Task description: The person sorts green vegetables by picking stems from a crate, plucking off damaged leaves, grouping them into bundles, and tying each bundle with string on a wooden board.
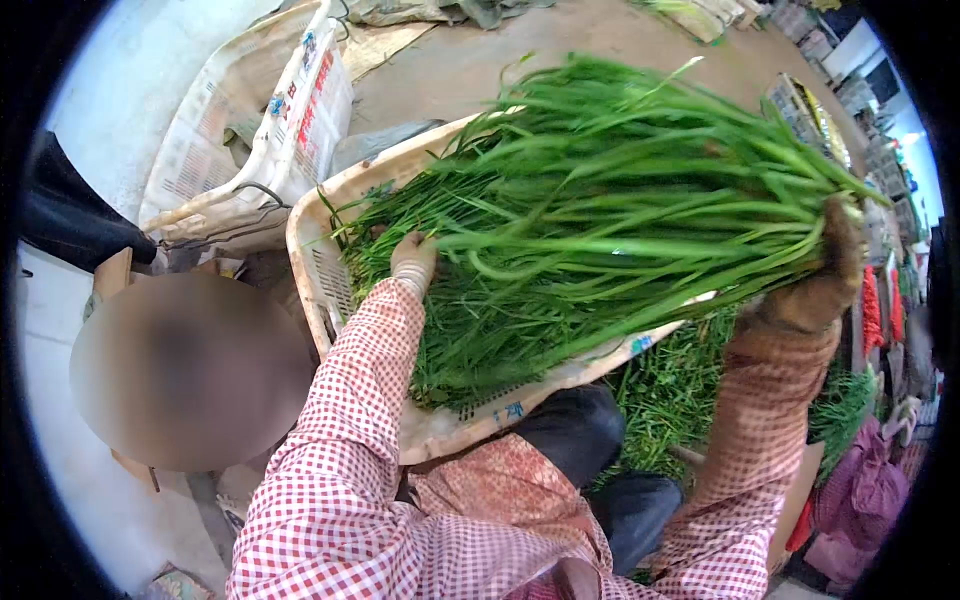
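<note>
A large bunch of long, flat green leaves that look like chives [620,200] stretches over a plastic basket [305,250]. At the bunch's pale stem ends on the right, my right hand [815,285], in a soiled brown glove, is closed around the stems. The leaf tips fan out leftward, slightly blurred. My left hand [412,258], in a light glove, touches the greens near the basket's left side. Its fingers are mostly hidden among the leaves, so their grip is unclear. More greens [490,340] lie inside the basket under the bunch.
Another white crate [225,120] stands at the upper left, beside the pale wall. Loose greens [660,400] cover the ground by my knees. A purple bag [860,480] sits at the lower right. A blurred round patch [190,370] hides part of the left side.
</note>
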Demonstrator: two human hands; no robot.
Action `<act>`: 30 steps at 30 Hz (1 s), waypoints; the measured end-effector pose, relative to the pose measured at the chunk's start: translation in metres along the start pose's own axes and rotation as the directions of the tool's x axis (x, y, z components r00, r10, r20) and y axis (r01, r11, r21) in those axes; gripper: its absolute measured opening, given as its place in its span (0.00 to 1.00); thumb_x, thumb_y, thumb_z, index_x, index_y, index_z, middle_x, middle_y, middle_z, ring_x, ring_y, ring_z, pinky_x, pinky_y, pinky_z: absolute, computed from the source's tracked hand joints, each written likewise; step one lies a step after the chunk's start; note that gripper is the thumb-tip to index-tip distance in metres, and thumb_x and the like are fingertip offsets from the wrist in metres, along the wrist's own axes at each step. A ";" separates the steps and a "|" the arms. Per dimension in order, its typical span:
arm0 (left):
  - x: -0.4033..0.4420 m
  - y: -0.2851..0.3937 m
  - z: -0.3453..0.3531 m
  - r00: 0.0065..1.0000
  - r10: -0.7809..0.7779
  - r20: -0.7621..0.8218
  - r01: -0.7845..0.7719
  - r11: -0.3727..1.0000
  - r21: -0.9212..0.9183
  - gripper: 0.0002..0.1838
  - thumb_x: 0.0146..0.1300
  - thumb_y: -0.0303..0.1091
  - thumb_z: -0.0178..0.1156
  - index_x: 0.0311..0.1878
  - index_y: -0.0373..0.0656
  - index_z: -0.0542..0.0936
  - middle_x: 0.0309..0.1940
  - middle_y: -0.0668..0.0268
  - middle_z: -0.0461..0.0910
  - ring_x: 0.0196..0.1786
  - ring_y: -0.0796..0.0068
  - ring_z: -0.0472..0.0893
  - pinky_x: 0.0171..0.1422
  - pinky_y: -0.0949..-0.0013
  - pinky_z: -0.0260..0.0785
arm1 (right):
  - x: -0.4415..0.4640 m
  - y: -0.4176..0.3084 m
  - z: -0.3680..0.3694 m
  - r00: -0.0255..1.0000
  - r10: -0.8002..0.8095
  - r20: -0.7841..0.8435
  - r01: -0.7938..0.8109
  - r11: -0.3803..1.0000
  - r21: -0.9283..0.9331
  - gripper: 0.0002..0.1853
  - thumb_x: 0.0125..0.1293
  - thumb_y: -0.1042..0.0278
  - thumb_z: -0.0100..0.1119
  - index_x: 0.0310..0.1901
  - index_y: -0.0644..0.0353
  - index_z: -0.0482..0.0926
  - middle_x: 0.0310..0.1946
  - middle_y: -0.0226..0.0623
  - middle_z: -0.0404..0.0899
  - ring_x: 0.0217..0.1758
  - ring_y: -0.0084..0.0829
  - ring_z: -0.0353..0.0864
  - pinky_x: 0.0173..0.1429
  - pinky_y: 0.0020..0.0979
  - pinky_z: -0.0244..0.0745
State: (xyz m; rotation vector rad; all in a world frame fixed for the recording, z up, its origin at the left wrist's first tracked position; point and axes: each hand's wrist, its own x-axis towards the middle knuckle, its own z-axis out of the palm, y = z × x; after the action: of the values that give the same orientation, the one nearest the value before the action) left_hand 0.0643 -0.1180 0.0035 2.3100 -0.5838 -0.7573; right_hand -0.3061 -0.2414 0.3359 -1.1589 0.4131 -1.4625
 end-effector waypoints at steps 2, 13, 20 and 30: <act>-0.031 0.022 -0.028 0.999 0.012 -0.046 -0.007 0.993 0.118 0.25 0.60 0.46 0.58 0.56 0.41 0.76 0.45 0.53 0.82 0.47 0.60 0.81 0.54 0.63 0.70 | 0.025 -0.055 -0.041 0.997 -0.073 -0.024 0.073 0.997 0.015 0.17 0.64 0.67 0.54 0.51 0.69 0.76 0.49 0.51 0.79 0.50 0.42 0.80 0.58 0.43 0.76; -0.226 0.193 -0.096 0.510 0.855 -0.099 -0.710 0.353 -0.609 0.08 0.63 0.33 0.60 0.39 0.38 0.78 0.21 0.65 0.76 0.24 0.80 0.73 0.29 0.73 0.68 | -0.126 -0.324 -0.068 0.960 -0.246 -0.132 0.110 0.768 -0.631 0.18 0.62 0.69 0.55 0.53 0.67 0.74 0.48 0.48 0.78 0.47 0.40 0.81 0.52 0.40 0.80; -0.363 0.230 -0.031 -0.069 0.740 0.669 -0.959 0.136 -0.250 0.36 0.54 0.40 0.63 0.67 0.43 0.63 0.38 0.47 0.81 0.42 0.47 0.81 0.45 0.54 0.75 | -0.187 -0.295 -0.114 0.865 -0.438 -0.247 0.149 0.693 -0.706 0.17 0.59 0.75 0.59 0.51 0.62 0.70 0.38 0.40 0.79 0.42 0.33 0.80 0.46 0.36 0.80; -0.480 0.182 0.041 -0.648 0.373 0.664 0.574 0.812 0.105 0.65 0.43 0.83 0.50 0.73 0.39 0.49 0.68 0.42 0.54 0.67 0.43 0.63 0.65 0.38 0.59 | -0.219 -0.229 -0.108 0.849 -0.494 0.186 0.461 0.521 -0.718 0.22 0.54 0.80 0.66 0.50 0.62 0.69 0.39 0.39 0.79 0.45 0.34 0.80 0.57 0.40 0.74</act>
State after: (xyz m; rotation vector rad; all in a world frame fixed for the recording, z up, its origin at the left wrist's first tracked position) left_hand -0.3532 0.0103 0.2767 -0.0618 -0.4226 -2.9264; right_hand -0.5543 -0.0211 0.3777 -2.0406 0.8251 -1.8662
